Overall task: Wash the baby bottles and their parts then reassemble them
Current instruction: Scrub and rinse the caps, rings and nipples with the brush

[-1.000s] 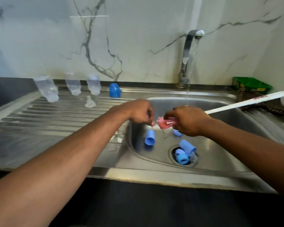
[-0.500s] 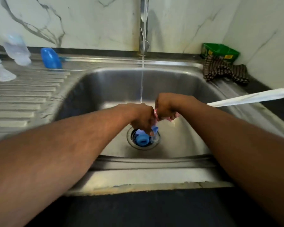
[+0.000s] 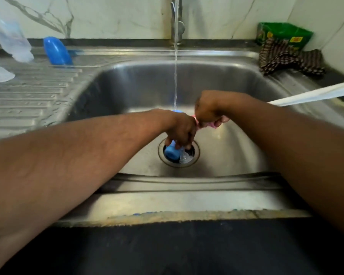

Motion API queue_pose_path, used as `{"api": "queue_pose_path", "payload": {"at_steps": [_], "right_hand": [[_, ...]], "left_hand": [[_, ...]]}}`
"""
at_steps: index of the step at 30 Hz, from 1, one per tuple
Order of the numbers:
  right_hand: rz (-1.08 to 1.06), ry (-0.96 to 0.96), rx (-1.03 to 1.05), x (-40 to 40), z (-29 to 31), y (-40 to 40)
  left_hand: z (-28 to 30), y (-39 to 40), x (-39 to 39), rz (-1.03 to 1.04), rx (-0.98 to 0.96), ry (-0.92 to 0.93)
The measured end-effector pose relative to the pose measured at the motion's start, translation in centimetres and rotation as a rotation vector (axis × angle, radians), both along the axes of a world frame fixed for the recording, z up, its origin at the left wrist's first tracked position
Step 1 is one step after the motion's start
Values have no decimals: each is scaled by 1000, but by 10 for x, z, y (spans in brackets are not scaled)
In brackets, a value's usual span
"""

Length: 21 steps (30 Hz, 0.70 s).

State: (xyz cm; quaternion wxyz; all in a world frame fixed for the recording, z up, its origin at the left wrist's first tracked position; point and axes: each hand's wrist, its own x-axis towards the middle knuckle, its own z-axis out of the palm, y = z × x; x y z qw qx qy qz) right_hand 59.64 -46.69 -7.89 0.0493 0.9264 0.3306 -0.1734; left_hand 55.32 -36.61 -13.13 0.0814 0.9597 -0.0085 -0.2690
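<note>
Blue cap (image 3: 170, 151) – in left hand (image 3: 182, 129), lying over drain (image 3: 195, 157)

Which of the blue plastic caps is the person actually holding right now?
The blue plastic cap over the drain, gripped by the left hand. The other blue cap stands untouched on the draining board.

A stainless steel sink (image 3: 236, 147) is set into a dark bench (image 3: 167, 247). On its ribbed draining board (image 3: 28, 100), at the back left, stand a blurred clear bottle (image 3: 14, 42), a blue cap (image 3: 57, 51) just beside it, and a clear teat (image 3: 0, 73) nearer the left edge. In the basin, blue and clear parts (image 3: 177, 153) lie over the drain (image 3: 179, 153). At the back right corner lie a green box (image 3: 284, 34) and a checked cloth (image 3: 286, 58), touching it.
</note>
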Motion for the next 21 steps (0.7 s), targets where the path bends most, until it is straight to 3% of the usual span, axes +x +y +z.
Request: {"api": "queue_pose_path", "payload": {"at_steps": [2,7,10,16,21], "right_hand": [[-16,7,57,3,-3,-1],[-108,80,125,4,-10,-10],[-161,136,154,3,-6,-21],[-187,144,243,-10,12,-23],[-177,52,403,-16,22,-27]], "left_hand": [[-3,-2,-4,11,-42,39],[-13,-22,-9,-223,302,9],[-5,-25,-17,-216,309,-5],[28,6,-27,4,125,-85],[44,35,-36,201,363,-319]]}}
